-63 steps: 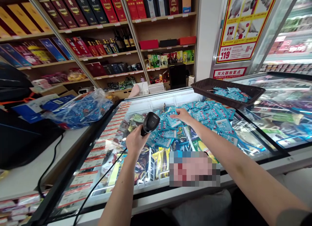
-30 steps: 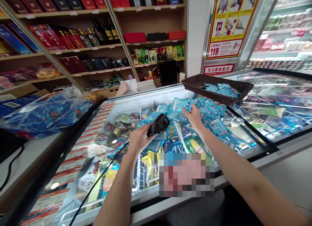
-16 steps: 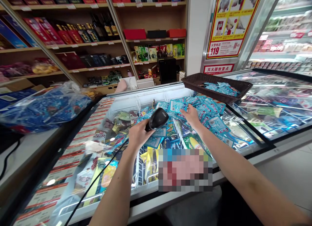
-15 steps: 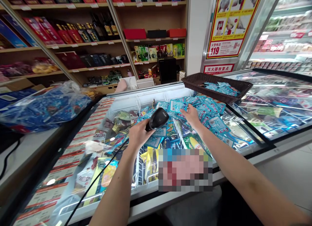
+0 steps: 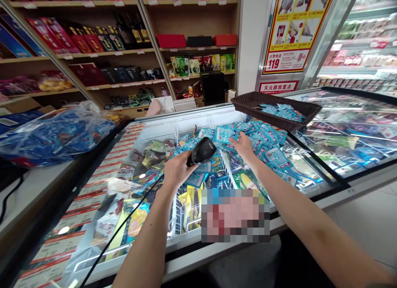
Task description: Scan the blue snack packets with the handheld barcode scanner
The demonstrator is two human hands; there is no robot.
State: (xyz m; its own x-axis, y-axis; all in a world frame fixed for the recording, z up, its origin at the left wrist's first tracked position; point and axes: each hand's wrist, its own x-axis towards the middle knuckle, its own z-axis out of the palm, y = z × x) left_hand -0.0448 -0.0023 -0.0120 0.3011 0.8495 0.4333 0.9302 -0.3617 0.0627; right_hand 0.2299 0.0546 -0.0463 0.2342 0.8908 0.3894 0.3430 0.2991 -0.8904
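Note:
My left hand [image 5: 177, 170] is wrapped round the handle of a black barcode scanner [image 5: 203, 150], its head pointing toward the blue packets. A dark cable [image 5: 124, 221] runs from it down to the lower left. My right hand [image 5: 243, 147] pinches the edge of a light blue packet [image 5: 223, 133], whose printed label faces up. Many similar blue packets [image 5: 277, 156] lie in a loose heap around and beyond this hand, on the freezer's glass and over its opening. Below both hands, wire baskets in the chest freezer [image 5: 186, 255] hold colourful wrapped goods.
A brown woven basket [image 5: 276, 110] with more blue packets stands on the freezer's far right side. At left, a clear plastic bag [image 5: 62, 133] full of blue packets rests on a counter. Shelves [image 5: 192, 50] line the back. A pixelated patch hides part of the front.
Almost nothing differs. The scanner has shifted very slightly to the right, while my right hand keeps its grip on the packet.

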